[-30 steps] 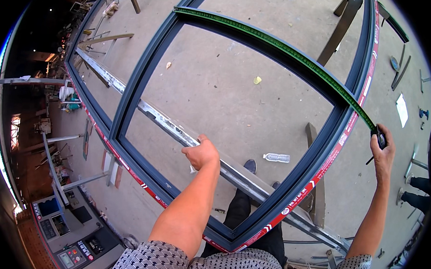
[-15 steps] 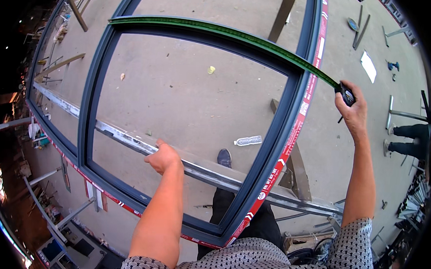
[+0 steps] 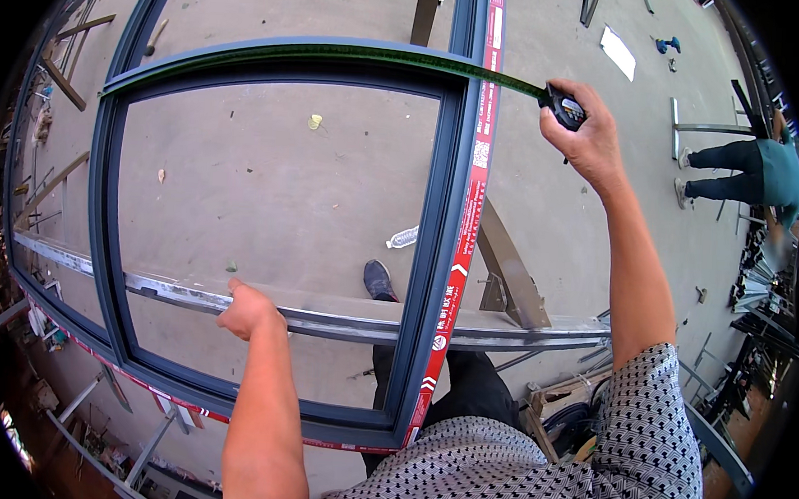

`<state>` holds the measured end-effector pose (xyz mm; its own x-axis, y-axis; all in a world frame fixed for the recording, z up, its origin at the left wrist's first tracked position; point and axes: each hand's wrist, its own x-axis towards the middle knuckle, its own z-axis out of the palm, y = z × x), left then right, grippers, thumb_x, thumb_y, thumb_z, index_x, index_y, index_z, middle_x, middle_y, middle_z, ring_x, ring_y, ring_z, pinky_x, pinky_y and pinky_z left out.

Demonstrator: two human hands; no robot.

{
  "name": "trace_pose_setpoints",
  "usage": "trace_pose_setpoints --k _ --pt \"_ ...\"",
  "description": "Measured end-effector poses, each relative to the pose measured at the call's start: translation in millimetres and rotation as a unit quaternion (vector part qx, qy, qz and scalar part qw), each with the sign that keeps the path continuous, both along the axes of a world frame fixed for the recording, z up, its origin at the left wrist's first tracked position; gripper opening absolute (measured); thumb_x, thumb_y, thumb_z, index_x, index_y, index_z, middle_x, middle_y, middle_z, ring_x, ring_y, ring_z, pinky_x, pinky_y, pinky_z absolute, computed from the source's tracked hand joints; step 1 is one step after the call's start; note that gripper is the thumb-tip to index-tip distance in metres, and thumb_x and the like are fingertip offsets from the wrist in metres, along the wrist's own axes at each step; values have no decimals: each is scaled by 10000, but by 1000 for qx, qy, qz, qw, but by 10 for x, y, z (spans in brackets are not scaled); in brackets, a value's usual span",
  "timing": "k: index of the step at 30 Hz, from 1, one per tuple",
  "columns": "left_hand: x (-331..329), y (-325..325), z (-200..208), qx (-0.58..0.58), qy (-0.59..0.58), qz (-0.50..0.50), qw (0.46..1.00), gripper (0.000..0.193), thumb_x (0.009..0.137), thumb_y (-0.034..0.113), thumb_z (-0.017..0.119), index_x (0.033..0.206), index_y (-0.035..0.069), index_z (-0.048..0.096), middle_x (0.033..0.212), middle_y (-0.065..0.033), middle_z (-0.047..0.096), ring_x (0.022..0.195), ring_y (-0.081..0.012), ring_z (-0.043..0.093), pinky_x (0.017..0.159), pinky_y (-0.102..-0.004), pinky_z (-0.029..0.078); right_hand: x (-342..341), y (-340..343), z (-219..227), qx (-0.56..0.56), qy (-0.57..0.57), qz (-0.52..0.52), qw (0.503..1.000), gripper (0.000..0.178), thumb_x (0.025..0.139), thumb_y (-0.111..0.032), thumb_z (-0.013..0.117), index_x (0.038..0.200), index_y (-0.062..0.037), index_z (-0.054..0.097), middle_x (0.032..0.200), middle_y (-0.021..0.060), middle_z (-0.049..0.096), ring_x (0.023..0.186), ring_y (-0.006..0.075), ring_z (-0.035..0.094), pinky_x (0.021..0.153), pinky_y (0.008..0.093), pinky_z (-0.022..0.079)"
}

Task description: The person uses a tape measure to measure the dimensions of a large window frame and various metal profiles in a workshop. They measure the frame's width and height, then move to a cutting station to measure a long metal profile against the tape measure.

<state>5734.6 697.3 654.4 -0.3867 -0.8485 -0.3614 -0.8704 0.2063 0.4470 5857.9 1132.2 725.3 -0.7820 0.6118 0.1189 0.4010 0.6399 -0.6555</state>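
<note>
1. Grey concrete floor [image 3: 277, 171] fills the head view below you; a clear plastic bottle [image 3: 402, 239] lies near your dark shoe [image 3: 379, 279].
2. Your right hand [image 3: 593, 140] grasps a black tape measure [image 3: 567, 110] just outside the dark grey window frame [image 3: 444, 189]; its green blade [image 3: 517, 82] stretches leftward along the crossbar.
3. Your left hand [image 3: 252, 311] is at the metal rail [image 3: 341, 327] beneath the frame, fingers curled; whether they grip it, I cannot tell.
</note>
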Motion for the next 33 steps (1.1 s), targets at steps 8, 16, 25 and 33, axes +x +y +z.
trace_pose_setpoints --k 8,16,25,33 --pt "17 85 55 7 7 -1 1000 690 919 408 600 1356 -85 395 1314 -285 560 1147 -422 613 975 -489 533 52 9 -32 -17 -3 -1 1000 441 814 -277 739 1173 -28 680 1114 114 664 1003 218 662 922 321 529" --pt "19 87 49 -2 10 -3 1000 686 912 396 636 1349 -82 411 1321 -285 562 1155 -420 611 992 -478 529 64 54 -81 -8 7 13 1000 441 821 -285 733 1179 -32 679 1106 120 662 998 239 664 919 331 531" --pt "27 66 22 7 18 -3 1000 695 918 400 643 1353 -88 404 1334 -290 549 1173 -419 605 998 -481 530 68 82 -117 13 10 19 1000 437 828 -285 727 1186 -40 678 1115 121 661 997 243 662 924 340 528" --pt "16 52 -29 -21 28 19 999 653 887 401 653 1266 -121 554 1273 -260 621 1077 -392 661 937 -464 542 51 53 -99 -4 12 14 1000 443 832 -283 724 1203 -46 672 1119 115 656 1015 242 661 927 339 535"
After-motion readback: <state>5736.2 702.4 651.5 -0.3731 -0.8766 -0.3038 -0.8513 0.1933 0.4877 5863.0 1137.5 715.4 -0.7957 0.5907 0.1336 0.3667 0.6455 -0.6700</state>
